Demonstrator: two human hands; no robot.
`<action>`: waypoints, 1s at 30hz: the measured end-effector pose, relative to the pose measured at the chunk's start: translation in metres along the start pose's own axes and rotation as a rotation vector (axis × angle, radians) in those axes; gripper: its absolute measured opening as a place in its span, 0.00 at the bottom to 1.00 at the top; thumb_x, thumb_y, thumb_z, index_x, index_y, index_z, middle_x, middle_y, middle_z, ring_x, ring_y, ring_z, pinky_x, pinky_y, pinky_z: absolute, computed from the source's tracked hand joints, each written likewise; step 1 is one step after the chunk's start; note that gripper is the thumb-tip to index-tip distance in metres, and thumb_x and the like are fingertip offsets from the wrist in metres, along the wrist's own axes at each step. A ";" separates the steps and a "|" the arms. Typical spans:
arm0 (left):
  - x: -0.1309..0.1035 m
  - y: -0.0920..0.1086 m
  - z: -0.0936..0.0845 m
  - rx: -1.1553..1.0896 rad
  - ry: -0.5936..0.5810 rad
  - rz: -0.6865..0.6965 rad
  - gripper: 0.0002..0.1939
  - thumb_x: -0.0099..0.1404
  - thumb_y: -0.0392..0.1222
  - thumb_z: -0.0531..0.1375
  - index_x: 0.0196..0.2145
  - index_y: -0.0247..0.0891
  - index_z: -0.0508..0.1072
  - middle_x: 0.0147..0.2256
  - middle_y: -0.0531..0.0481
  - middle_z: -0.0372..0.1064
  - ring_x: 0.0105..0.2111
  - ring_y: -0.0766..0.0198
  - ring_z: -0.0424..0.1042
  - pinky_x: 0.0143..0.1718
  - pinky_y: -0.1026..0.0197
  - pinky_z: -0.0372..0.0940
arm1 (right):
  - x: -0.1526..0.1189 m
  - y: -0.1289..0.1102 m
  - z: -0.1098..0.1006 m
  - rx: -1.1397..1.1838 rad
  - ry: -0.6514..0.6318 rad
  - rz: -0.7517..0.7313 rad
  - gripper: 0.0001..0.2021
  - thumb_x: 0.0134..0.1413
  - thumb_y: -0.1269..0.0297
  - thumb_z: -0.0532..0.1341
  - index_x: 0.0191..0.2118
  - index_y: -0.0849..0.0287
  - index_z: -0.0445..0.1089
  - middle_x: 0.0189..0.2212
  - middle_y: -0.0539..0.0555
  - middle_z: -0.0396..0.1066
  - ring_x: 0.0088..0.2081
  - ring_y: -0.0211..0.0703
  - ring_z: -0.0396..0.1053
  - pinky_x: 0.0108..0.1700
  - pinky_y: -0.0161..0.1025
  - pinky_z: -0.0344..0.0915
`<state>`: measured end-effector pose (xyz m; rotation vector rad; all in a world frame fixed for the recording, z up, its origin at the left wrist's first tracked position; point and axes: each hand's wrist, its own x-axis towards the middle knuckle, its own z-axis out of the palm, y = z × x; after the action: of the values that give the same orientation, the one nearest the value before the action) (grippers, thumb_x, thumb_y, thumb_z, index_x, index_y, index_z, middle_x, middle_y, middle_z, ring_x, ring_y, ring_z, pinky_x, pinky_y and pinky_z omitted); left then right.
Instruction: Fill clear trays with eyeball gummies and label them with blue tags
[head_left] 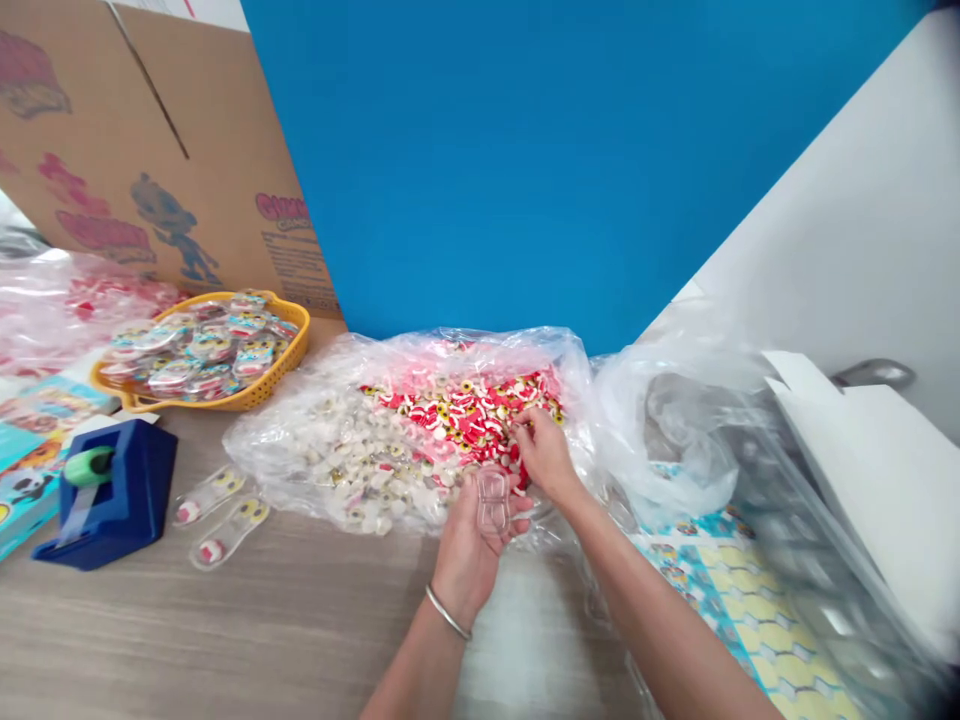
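Observation:
A small clear plastic blister shell point(493, 502) rests in the palm of my left hand point(474, 545), with fingers curled around its edge. Just above it, my right hand point(546, 455) dips into an opened plastic bag of candies point(469, 420). Its fingertips are pinched together; whatever they hold is too small to name. Red, white and yellow eye-like pieces fill the bag's mouth, and paler ones show through the film on its left. Two clear blister shells point(229, 535) with eye-like and red-and-white pieces lie on the table to the left.
A yellow basket point(281, 375) of packed pieces stands at back left, before a cardboard box point(97, 130). A blue tape dispenser point(139, 490) sits left. At right are printed sheets point(757, 600), stacked clear plastic trays point(817, 540) and a crumpled clear bag point(675, 430). A blue panel point(487, 170) rises behind.

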<state>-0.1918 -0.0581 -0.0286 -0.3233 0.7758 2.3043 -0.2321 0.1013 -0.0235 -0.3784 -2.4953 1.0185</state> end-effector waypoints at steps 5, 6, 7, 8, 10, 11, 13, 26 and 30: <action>0.000 -0.002 -0.001 0.028 -0.015 0.031 0.21 0.65 0.55 0.59 0.48 0.38 0.71 0.40 0.43 0.76 0.32 0.57 0.77 0.28 0.60 0.70 | -0.029 -0.022 -0.030 0.195 -0.168 0.062 0.05 0.56 0.66 0.55 0.34 0.57 0.69 0.27 0.49 0.70 0.29 0.40 0.67 0.34 0.36 0.64; 0.000 -0.003 -0.001 0.032 -0.020 0.033 0.21 0.65 0.55 0.59 0.48 0.38 0.71 0.39 0.44 0.76 0.31 0.58 0.77 0.27 0.61 0.70 | -0.037 -0.029 -0.033 0.247 -0.235 0.067 0.05 0.56 0.66 0.56 0.34 0.57 0.69 0.28 0.48 0.71 0.29 0.40 0.68 0.34 0.35 0.64; 0.000 -0.004 -0.001 0.036 -0.023 0.038 0.20 0.64 0.55 0.60 0.47 0.37 0.72 0.38 0.44 0.76 0.31 0.59 0.77 0.28 0.61 0.69 | -0.045 -0.035 -0.035 0.269 -0.290 0.056 0.05 0.56 0.67 0.57 0.34 0.57 0.70 0.28 0.48 0.71 0.30 0.40 0.68 0.35 0.35 0.64; 0.001 -0.005 -0.002 0.040 -0.025 0.044 0.20 0.64 0.55 0.60 0.45 0.37 0.72 0.38 0.45 0.76 0.32 0.60 0.76 0.29 0.62 0.69 | -0.053 -0.041 -0.035 0.253 -0.322 0.029 0.05 0.56 0.69 0.58 0.33 0.56 0.71 0.29 0.49 0.71 0.32 0.40 0.69 0.36 0.35 0.64; 0.001 -0.008 -0.003 0.050 -0.021 0.059 0.19 0.64 0.54 0.61 0.43 0.36 0.73 0.37 0.45 0.76 0.33 0.60 0.76 0.31 0.61 0.70 | -0.065 -0.049 -0.033 0.127 -0.306 -0.045 0.06 0.56 0.71 0.58 0.33 0.56 0.72 0.32 0.50 0.71 0.36 0.41 0.69 0.40 0.36 0.64; 0.002 -0.009 -0.004 0.058 -0.019 0.066 0.19 0.63 0.54 0.61 0.43 0.35 0.74 0.37 0.45 0.76 0.35 0.59 0.76 0.32 0.61 0.70 | -0.069 -0.051 -0.030 0.051 -0.278 -0.073 0.07 0.56 0.72 0.59 0.33 0.56 0.73 0.33 0.51 0.71 0.38 0.41 0.68 0.41 0.37 0.63; 0.003 -0.011 -0.005 0.076 -0.017 0.073 0.20 0.62 0.54 0.62 0.42 0.35 0.74 0.39 0.44 0.76 0.37 0.58 0.76 0.33 0.61 0.70 | -0.074 -0.052 -0.026 -0.081 -0.241 -0.106 0.08 0.58 0.72 0.59 0.35 0.55 0.74 0.34 0.52 0.70 0.39 0.42 0.68 0.42 0.37 0.63; 0.000 -0.005 0.002 0.213 0.104 0.065 0.20 0.61 0.56 0.62 0.42 0.36 0.73 0.41 0.40 0.77 0.34 0.55 0.78 0.31 0.59 0.71 | -0.012 -0.007 -0.019 -0.348 -0.192 0.112 0.07 0.57 0.69 0.58 0.33 0.57 0.74 0.37 0.57 0.74 0.37 0.44 0.71 0.39 0.37 0.61; 0.001 -0.004 0.001 0.172 0.083 0.040 0.20 0.62 0.55 0.62 0.42 0.34 0.72 0.40 0.39 0.77 0.35 0.55 0.78 0.32 0.59 0.72 | -0.003 0.004 -0.009 -0.299 -0.185 0.116 0.05 0.49 0.73 0.61 0.28 0.57 0.71 0.30 0.52 0.73 0.32 0.41 0.69 0.35 0.35 0.59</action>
<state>-0.1895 -0.0542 -0.0297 -0.3295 1.0233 2.2542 -0.2248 0.1081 -0.0211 -0.5457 -2.8311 0.7494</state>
